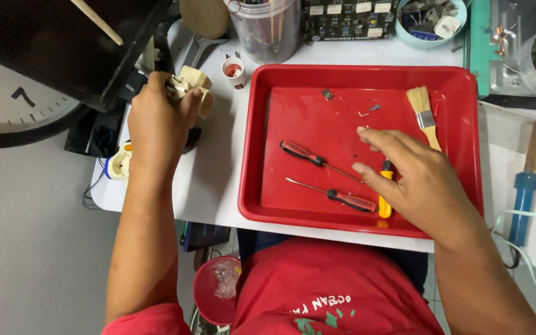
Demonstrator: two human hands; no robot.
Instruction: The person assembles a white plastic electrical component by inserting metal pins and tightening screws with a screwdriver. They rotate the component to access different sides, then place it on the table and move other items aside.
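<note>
Glossy red plastic tray (466, 80), metal-shafted screwdrivers (317, 160), wooden-handled bristle brush (423, 115), matt white table (212, 180)

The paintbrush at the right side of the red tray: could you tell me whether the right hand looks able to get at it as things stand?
Probably yes. The right hand hovers open over the red tray, just beside the paintbrush, and nothing lies between them; the screwdrivers sit lower left.

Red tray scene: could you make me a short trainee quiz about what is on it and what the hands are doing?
1. True or false: the paintbrush lies outside the red tray.
2. How many red-handled screwdrivers lie in the tray?
3. Which hand grips the cream plastic part? A left, B right.

Key: 1 false, it lies inside. 2 two: upper, lower. 3 A; the left hand grips it, while the right hand hovers open by a yellow-handled tool.
</note>
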